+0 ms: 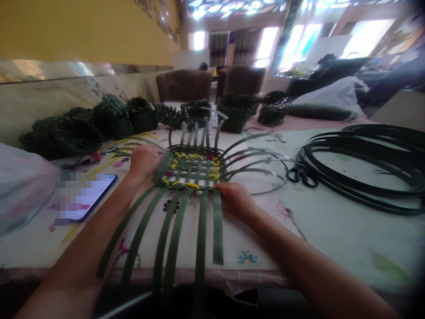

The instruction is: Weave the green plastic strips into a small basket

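A flat woven base of dark green strips (194,168) lies on the table in front of me, with loose strip ends fanning out on all sides. My left hand (143,160) rests closed on its left edge, gripping the strips there. At the near right corner of the weave, my right hand (234,198) pinches a strip end. Long strips (199,239) run toward me over the table's edge.
A phone (86,198) lies to the left on the flowered tablecloth (332,221). Black scissors (299,173) and a big coil of green strip (365,173) sit at the right. Several finished dark green baskets (109,117) line the far side. A white bag (20,190) is at far left.
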The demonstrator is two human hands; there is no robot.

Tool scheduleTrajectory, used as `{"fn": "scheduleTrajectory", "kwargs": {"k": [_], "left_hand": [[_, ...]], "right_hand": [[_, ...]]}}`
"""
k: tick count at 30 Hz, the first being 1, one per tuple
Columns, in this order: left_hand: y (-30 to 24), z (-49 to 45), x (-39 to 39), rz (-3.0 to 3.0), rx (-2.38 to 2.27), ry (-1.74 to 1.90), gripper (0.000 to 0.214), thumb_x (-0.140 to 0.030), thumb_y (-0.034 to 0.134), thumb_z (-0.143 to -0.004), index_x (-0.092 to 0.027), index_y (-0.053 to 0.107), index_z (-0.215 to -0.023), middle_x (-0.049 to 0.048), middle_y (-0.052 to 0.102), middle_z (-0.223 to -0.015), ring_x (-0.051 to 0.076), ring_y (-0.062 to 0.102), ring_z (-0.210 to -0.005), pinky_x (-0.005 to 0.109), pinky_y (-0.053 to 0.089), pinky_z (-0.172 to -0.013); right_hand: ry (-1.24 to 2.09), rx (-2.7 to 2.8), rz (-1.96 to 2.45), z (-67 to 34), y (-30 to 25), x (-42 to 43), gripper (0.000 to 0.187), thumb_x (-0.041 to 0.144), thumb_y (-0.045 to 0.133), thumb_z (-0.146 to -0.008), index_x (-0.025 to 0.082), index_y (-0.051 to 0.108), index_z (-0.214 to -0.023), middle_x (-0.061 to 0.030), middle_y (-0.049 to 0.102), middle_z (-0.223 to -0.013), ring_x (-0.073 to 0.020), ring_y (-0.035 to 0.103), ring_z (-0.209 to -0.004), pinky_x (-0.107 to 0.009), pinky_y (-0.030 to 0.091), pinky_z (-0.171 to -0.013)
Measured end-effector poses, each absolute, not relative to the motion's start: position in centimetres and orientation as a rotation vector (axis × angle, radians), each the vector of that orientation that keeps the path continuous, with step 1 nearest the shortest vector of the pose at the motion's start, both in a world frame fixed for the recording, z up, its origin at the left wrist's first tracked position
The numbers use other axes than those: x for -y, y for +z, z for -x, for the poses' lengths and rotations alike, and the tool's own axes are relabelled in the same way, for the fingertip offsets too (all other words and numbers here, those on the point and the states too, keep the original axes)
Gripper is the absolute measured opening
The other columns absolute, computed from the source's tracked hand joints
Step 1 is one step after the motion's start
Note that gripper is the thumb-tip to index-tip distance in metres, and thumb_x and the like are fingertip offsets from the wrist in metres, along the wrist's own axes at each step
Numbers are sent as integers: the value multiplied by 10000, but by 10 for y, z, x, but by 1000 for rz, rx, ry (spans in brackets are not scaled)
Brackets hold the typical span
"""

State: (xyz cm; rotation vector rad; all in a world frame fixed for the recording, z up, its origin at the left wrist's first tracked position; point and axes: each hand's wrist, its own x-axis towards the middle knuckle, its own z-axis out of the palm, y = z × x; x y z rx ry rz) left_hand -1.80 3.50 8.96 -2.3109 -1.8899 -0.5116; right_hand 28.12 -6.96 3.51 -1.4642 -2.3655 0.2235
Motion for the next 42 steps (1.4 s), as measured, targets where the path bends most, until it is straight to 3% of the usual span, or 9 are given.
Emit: {"fn": "scheduleTrajectory", "kwargs": {"k": [3, 7, 9, 14, 17, 21, 27, 33, 42], "left_hand": [[91, 15, -33, 2413, 1788, -908, 313, -336, 574, -830, -164, 795, -969, 96, 763, -1074, 256, 673, -1042, 343, 478, -954], [95, 1, -22, 2693, 1746, -1166, 342, -405, 622, -814, -168, 793, -991, 64, 774, -1002, 225, 695, -931, 317, 515, -883], [98, -10, -14, 2946, 1697, -1079, 357, -428, 644, -817, -178, 787, -1028, 57, 773, -1010, 217, 698, -915, 308, 526, -858], [93, -36, -1, 3575, 1282, -457, 310, -399, 655, -859, -214, 782, -1072, 50, 757, -1121, 199, 689, -1030, 275, 499, -942], [83, -40, -3, 3677, 1340, -207, 324, -430, 626, -887, -207, 792, -1054, 43, 768, -1089, 197, 692, -1026, 249, 495, -928], [79, -39, -8, 3660, 1421, -79, 346, -453, 608, -898, -195, 800, -1025, 35, 781, -1005, 191, 701, -958, 226, 501, -861], [101, -54, 6, 3566, 1332, -28, 377, -359, 644, -871, -216, 737, -1208, 19, 751, -1187, 174, 692, -1057, 201, 475, -916], [111, -82, 22, 3241, 1210, 177, 286, -172, 618, -801, -249, 810, -998, 11, 790, -960, 176, 710, -866, 217, 479, -766], [109, -95, 43, 2838, 1353, 349, 257, -244, 574, -844, -257, 807, -952, 79, 783, -987, 267, 721, -940, 307, 505, -740]], "right_hand": [[196, 2370, 1475, -281, 35, 69, 137, 101, 547, -821, 174, 648, -763, -28, 660, -687, -124, 513, -606, -244, 270, -587], [189, 2375, 1464, -282, 35, 69, 144, 107, 541, -825, 171, 652, -760, -32, 659, -681, -127, 505, -605, -250, 259, -582], [210, 2376, 1445, -282, 35, 69, 147, 104, 540, -828, 170, 659, -773, -33, 671, -700, -129, 518, -618, -245, 268, -588], [244, 2378, 1439, -282, 38, 70, 149, 113, 546, -839, 167, 680, -805, -46, 700, -744, -136, 551, -645, -242, 292, -606], [235, 2385, 1458, -282, 38, 71, 129, 122, 566, -822, 172, 681, -789, -44, 699, -732, -137, 546, -633, -245, 290, -598], [225, 2382, 1471, -281, 38, 71, 120, 143, 575, -833, 171, 686, -797, -48, 704, -734, -144, 563, -643, -245, 295, -600], [232, 2392, 1444, -282, 37, 70, 121, 125, 592, -833, 163, 706, -843, -67, 736, -800, -153, 606, -694, -241, 325, -626], [227, 2396, 1420, -282, 36, 70, 138, 107, 577, -846, 165, 702, -835, -55, 733, -788, -143, 607, -681, -233, 336, -621], [200, 2419, 1430, -281, 32, 73, 121, 98, 580, -820, 168, 676, -798, -35, 706, -734, -133, 582, -643, -232, 317, -590]]}}
